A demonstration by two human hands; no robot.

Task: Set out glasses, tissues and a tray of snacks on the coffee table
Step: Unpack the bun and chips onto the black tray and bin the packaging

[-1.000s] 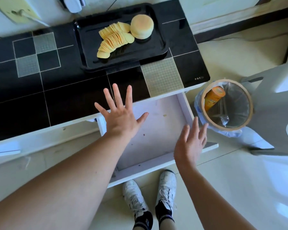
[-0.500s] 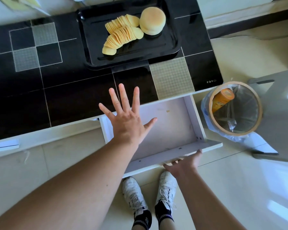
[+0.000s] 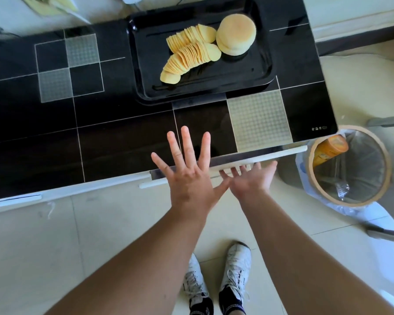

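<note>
The tray of snacks (image 3: 200,64) is sitting on the far side of the black glass table (image 3: 55,137), well apart from both hands. It is a shallow black tray with a raised, rounded rim, and it is carrying two fanned rows of potato crisps (image 3: 189,53) and a round pale bun (image 3: 236,37) lying just beside them, the bun touching the crisps at its left edge.

The left hand (image 3: 189,178) is hovering over the table's near edge with fingers spread wide, holding nothing. The right hand (image 3: 250,180) is also spread and empty, its fingertips (image 3: 234,171) reaching to the white drawer front (image 3: 259,156) under the tabletop; whether they are pressing on it I cannot tell for sure.

The tray is looking rigid and glossy, so it is probably going to be stiff but slick under the fingers, and light for its size. The crisps are the delicate part: thin, brittle and loose, and likely to slide or topple if the tray is tilted. The bun looks soft and may roll or shift. The safest hold is likely both hands on the two short ends of the rim, thumbs on top, keeping it level. No glasses or tissues are showing on the table.

To the right, on the floor, a lined waste bin (image 3: 348,164) is holding an orange tube (image 3: 330,148).
</note>
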